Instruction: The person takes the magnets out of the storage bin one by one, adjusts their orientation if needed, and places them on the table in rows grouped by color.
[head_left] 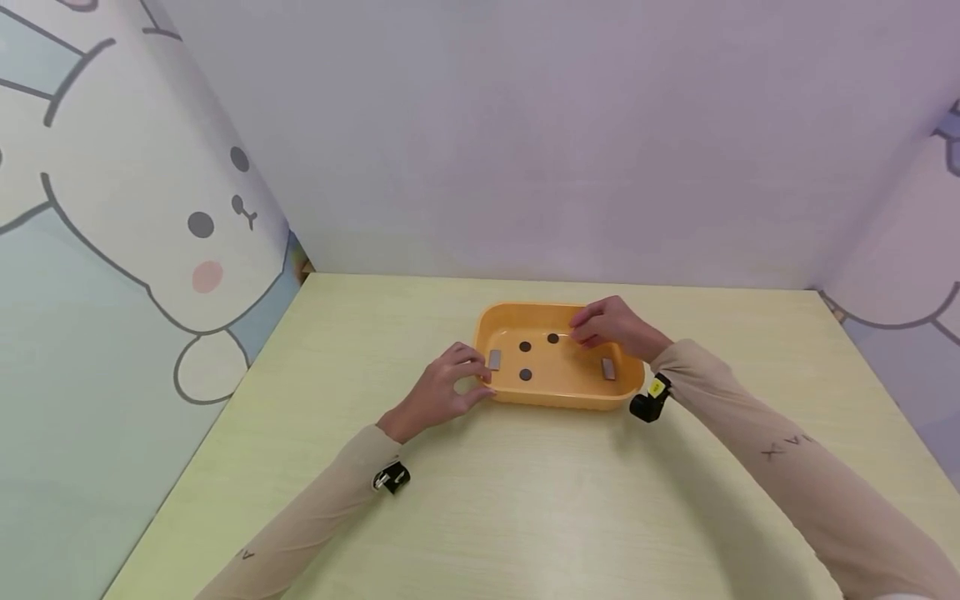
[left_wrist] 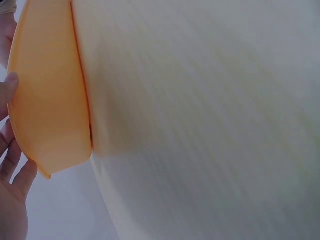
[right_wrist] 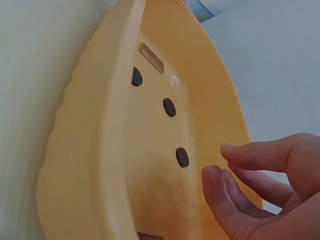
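An orange plastic tray (head_left: 558, 398) with raised walls sits on the table. My left hand (head_left: 448, 385) holds its left end at the near corner, thumb at the near rim and fingers over the left rim. The left wrist view shows the tray's outer wall (left_wrist: 50, 95) with fingertips at its rim. Over the tray's far right part hovers my right hand (head_left: 613, 327), fingers bent loosely. Nothing shows between its thumb and fingers (right_wrist: 215, 182). On the tray floor lie three dark discs (right_wrist: 169, 107) and two flat rectangular pieces (head_left: 494, 360), one near each end.
The pale wooden table (head_left: 570, 500) extends around the tray. Behind it rises a plain light wall (head_left: 525, 150). Side panels with cartoon drawings (head_left: 217, 225) flank the table left and right. Small black cameras (head_left: 649, 400) are strapped to both wrists.
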